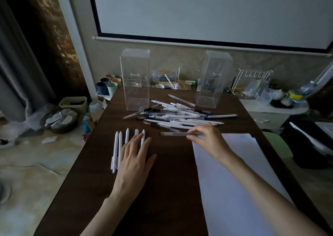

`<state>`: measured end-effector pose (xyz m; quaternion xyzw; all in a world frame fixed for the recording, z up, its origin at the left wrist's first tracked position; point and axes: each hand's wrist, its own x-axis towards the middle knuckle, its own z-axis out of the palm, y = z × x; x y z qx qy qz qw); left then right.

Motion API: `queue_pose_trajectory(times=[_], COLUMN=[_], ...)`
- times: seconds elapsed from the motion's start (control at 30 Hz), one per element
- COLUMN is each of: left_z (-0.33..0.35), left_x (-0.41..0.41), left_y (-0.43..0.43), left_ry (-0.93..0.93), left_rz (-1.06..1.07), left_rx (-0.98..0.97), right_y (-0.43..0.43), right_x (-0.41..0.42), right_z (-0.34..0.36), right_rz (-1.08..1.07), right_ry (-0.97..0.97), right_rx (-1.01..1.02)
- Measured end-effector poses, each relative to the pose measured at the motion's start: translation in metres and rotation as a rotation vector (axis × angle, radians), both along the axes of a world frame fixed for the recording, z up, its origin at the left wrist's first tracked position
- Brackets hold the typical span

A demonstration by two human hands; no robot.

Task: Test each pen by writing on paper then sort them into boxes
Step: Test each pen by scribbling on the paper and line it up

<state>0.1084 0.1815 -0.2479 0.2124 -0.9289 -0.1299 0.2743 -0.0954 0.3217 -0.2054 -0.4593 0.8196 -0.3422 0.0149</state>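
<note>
1. Left hand (134, 161) lay flat on the table (171, 190), at 9 o'clock of table centre. Fingers were straight and spread apart, gripping nothing.
2. Its fingertips rested over the white pens (118, 147), a side-by-side row with tips toward 12 o'clock. Two pens showed in full at 9 o'clock of the hand; the rest were partly hidden under the fingers.
3. Right hand (207, 138) sat at 2 o'clock of the left hand, thumb and fingers pinched together on one end of the grey pen (173, 133).
4. Grey pen lay level, free end toward 9 o'clock, just at 6 o'clock of the pile (180, 116). Couldn't tell if it touched the table.
5. Pile was loose white and dark pens, mid-table, at 12 o'clock of the hands.
6. Left box (135, 79), clear and upright, stood at 11 o'clock of the pile; right box (210, 79), also clear and upright, at 1 o'clock.
7. Stray pen (181, 100) lay between the boxes, at 12 o'clock of the pile.
8. Paper (234, 181), a white sheet, lay at 5 o'clock of the right hand, partly under that forearm.
9. Cups (108, 86) stood off the table, at 9 o'clock of the left box.
</note>
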Motion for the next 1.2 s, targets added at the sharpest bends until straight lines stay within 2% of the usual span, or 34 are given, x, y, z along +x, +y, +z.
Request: queue_pose_trajectory(times=[0.13, 0.2, 0.3, 0.5, 0.6, 0.63, 0.7, 0.73, 0.8, 0.93, 0.97, 1.1, 1.2], left_z=[0.007, 0.008, 0.008, -0.001, -0.003, -0.002, -0.001, -0.001, -0.001, -0.002, -0.003, -0.006, -0.008], left_x=[-0.043, -0.062, -0.085, -0.103, -0.104, -0.104, -0.104, -0.104, -0.102, -0.100, -0.101, -0.103, -0.102], left_y=[0.021, 0.031, 0.039, 0.049, 0.048, 0.047, 0.047, 0.046, 0.044, 0.039, 0.040, 0.042, 0.037], left_ry=[-0.005, -0.022, -0.021, -0.054, -0.066, -0.056, -0.052, -0.048, -0.042, -0.001, -0.001, -0.045, 0.000], left_rz=[-0.176, -0.224, -0.263, -0.365, -0.441, -0.454, -0.448, -0.432, -0.410, -0.401, -0.408, -0.498, -0.455], left_rx=[-0.080, -0.122, -0.069, 0.097, 0.083, 0.040, -0.001, 0.011, 0.080, 0.263, 0.274, 0.079, 0.082], right_y=[0.034, 0.044, 0.058, 0.066, 0.062, 0.060, 0.059, 0.060, 0.067, 0.073, 0.073, 0.066, 0.064], right_x=[0.007, 0.007, 0.001, -0.006, -0.005, -0.004, -0.005, -0.008, -0.013, -0.025, -0.025, -0.018, -0.018], right_z=[0.005, 0.008, 0.013, -0.007, -0.020, -0.022, -0.024, -0.023, -0.019, -0.035, -0.042, -0.056, -0.058], right_rz=[0.066, 0.052, 0.009, -0.081, -0.032, -0.017, -0.035, -0.062, -0.123, -0.117, -0.087, 0.001, -0.015], right_ry=[-0.072, -0.240, -0.594, -0.879, -0.921, -0.909, -0.930, -0.912, -0.656, 0.266, 0.406, 0.500, 0.485], right_rx=[0.054, 0.019, -0.169, -0.435, -0.422, -0.463, -0.672, -0.774, -0.795, -0.302, -0.211, -0.099, -0.102])
